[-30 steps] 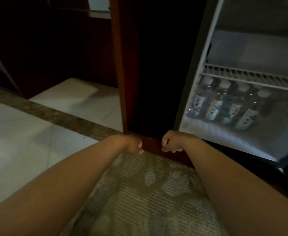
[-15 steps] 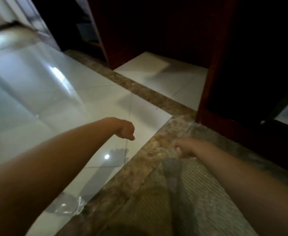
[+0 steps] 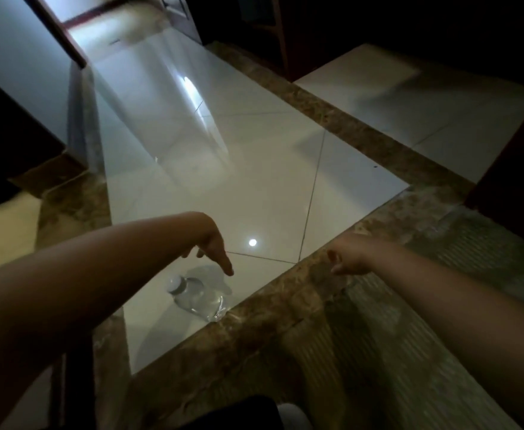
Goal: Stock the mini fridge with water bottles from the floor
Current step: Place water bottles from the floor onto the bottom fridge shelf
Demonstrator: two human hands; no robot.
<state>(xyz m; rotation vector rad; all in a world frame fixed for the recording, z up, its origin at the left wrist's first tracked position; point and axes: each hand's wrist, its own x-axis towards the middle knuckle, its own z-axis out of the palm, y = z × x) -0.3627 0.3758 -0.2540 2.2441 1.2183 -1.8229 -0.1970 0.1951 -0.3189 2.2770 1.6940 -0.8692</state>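
Indoor living quarters; home or hotel room, cannot tell which. Glossy white floor tiles (image 3: 254, 181), brown marble border strip (image 3: 363, 135), patterned carpet (image 3: 440, 305), dark wood panelling (image 3: 508, 169), door frame (image 3: 68, 48).

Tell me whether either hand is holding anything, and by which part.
Nothing is held. The left hand hovers open above the water bottle lying on the floor, apart from it; the right hand is loosely curled, empty.

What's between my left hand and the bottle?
Nothing, in the head view: only bare tile and shadow separate the left hand from the bottle.
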